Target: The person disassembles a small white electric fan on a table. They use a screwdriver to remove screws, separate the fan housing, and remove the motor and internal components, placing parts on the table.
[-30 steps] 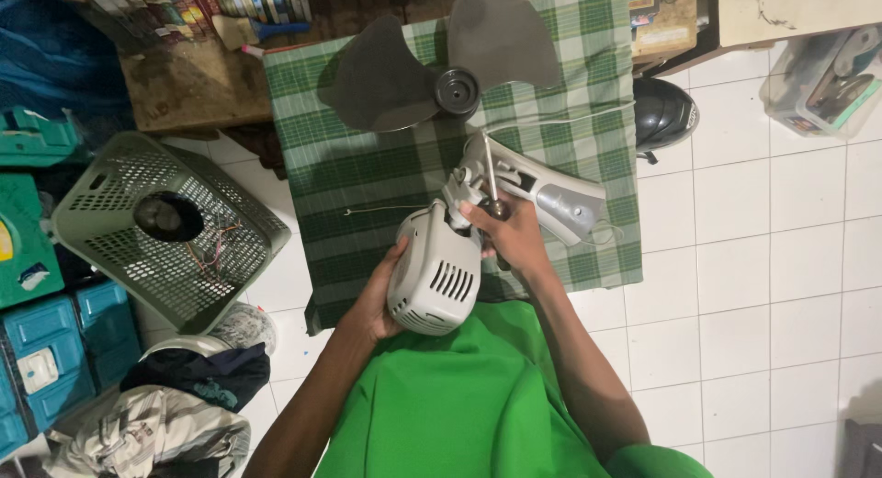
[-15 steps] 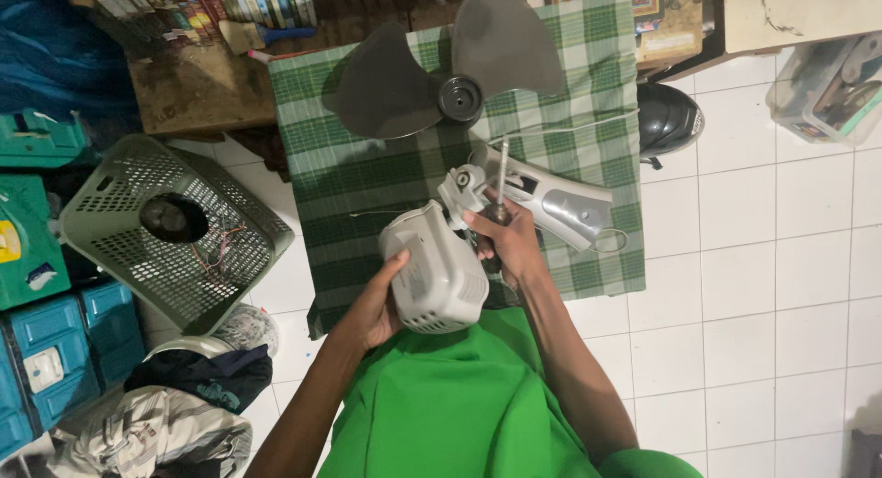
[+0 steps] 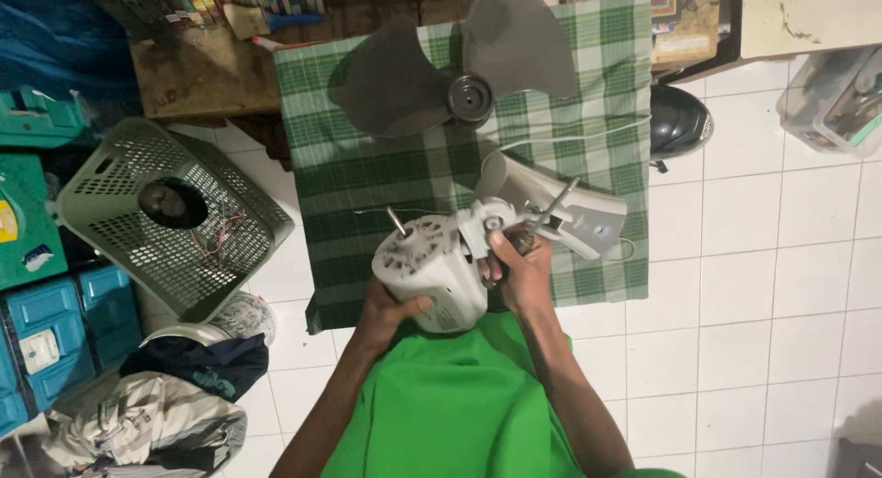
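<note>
My left hand [image 3: 386,312] grips the white fan motor housing [image 3: 427,267] from below; its round front face and metal shaft [image 3: 396,221] point up and away from me. My right hand [image 3: 519,267] is closed on a screwdriver [image 3: 544,213] whose shaft slants toward the white and grey fan neck piece [image 3: 560,202] joined to the motor. Both lie over a green checked cloth [image 3: 367,179]. A grey three-blade fan propeller [image 3: 464,69] rests on the cloth farther away.
A grey-green perforated basket [image 3: 170,216] with wires lies on its side at left. Teal crates [image 3: 37,257] and bundled clothes [image 3: 156,414] sit at lower left. A black helmet [image 3: 678,121] and a clear storage box [image 3: 836,96] stand on the white tiles at right.
The motor housing has been rotated so its front face and shaft now show instead of its vented back. The screwdriver tilted from upright to slanting right. The neck piece swung with it.
</note>
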